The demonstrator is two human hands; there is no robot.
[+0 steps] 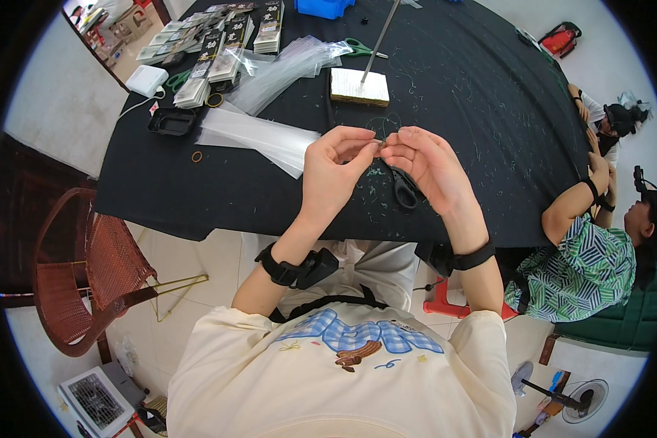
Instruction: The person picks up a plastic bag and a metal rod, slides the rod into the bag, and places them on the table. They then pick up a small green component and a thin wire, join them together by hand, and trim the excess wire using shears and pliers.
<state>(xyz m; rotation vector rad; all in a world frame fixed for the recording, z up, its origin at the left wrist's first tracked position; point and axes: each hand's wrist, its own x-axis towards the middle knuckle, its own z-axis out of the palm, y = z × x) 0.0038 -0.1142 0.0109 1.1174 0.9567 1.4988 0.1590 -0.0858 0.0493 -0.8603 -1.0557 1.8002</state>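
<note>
The left hand [337,165] has thumb and forefinger pressed together on a thin green thread [385,131], which makes loose loops above the fingertips. The right hand [432,165] curves at this thread; whether it grips, I cannot tell. Nearby, black scissors [399,178] lie on matte black cloth [270,208], smooth translucent plastic sleeves [259,136] to their left.

Light is bright, edges warped (perhaps blurred).
</note>
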